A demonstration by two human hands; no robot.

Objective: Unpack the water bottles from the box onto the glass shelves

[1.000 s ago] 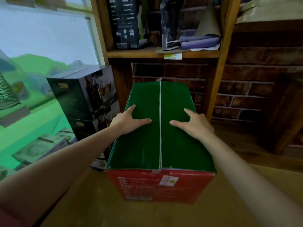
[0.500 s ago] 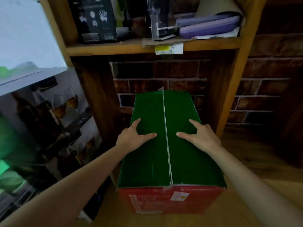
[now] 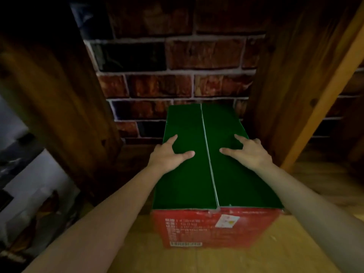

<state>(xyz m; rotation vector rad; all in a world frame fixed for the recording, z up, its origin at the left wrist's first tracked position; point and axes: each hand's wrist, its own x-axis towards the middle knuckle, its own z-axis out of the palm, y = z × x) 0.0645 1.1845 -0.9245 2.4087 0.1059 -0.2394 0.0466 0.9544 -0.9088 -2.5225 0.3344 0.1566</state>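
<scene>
Head view shows the box [image 3: 212, 164] now deeper between the wooden uprights [image 3: 279, 95] than a second ago, near the brick wall. Left hand [image 3: 169, 152] and right hand [image 3: 248, 152] lie spread flat on its taped flaps, gripping nothing. The box is apparently still sealed, so no bottles are out.

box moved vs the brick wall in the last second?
Yes. The box has slid away from the person, between the wooden posts, its far end now near the brick wall; both hands lie flat on top.

Green-topped red box [image 3: 197, 174], red-brown brick wall [image 3: 177, 56]
</scene>
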